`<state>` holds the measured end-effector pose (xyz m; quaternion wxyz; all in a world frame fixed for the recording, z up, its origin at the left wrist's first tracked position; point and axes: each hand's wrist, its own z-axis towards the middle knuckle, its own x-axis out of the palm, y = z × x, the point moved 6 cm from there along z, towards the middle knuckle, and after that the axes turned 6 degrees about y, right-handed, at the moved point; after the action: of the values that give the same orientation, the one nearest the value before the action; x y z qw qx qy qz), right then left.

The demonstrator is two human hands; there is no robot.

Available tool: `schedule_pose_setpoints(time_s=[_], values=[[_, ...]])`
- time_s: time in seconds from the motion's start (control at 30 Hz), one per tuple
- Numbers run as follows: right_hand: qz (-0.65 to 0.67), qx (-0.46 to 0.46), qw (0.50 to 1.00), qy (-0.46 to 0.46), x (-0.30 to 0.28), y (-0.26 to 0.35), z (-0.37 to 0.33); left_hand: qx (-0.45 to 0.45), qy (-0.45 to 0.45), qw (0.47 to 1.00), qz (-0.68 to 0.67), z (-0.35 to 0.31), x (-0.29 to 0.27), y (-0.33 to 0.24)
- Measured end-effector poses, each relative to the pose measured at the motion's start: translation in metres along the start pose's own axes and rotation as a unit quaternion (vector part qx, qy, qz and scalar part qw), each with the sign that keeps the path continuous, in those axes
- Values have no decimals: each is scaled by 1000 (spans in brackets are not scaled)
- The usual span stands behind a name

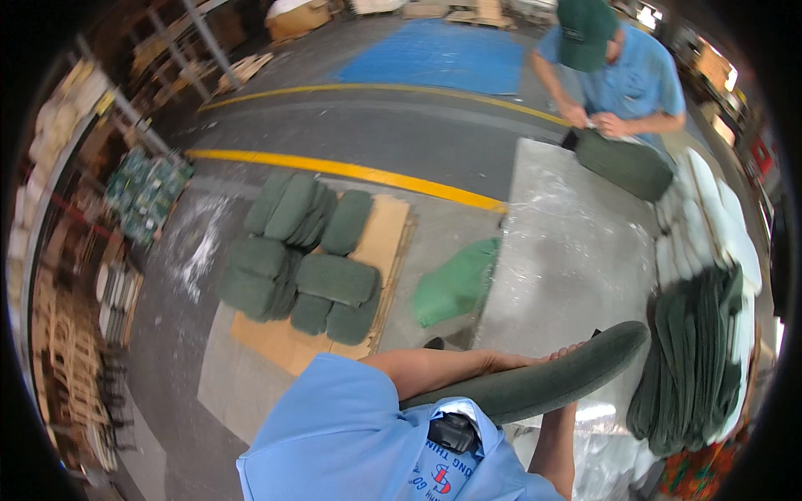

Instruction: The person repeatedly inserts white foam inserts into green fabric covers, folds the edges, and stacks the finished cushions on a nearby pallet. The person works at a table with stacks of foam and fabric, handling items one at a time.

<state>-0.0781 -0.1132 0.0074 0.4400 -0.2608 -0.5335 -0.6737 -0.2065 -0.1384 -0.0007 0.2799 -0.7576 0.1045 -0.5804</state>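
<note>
A long dark green fabric-covered cushion lies slantwise across the front of my body, held between both hands. Its rounded end points out over the table. My left hand grips its far edge, some fingers showing along it. From the near side my right hand holds the cushion, its fingers mostly hidden beneath. A small black piece sticks up beside the cushion's far edge. Right of it lies a pile of dark green fabric covers.
Finished-looking green cushions sit stacked on a cardboard-topped pallet at left. White cushions are piled along the table's right side. Across the table a co-worker handles another green cushion. A green bag lies on the floor beside the table.
</note>
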Motion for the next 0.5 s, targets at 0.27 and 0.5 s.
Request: schedule_pose_setpoints(time_s=[0.27, 0.5], values=[[-216, 241, 939, -112, 67, -103, 36, 70, -291, 949, 98, -149, -107, 12], [-200, 483, 845, 111, 204, -215, -49, 258, -613, 744, -71, -399, -153, 39]])
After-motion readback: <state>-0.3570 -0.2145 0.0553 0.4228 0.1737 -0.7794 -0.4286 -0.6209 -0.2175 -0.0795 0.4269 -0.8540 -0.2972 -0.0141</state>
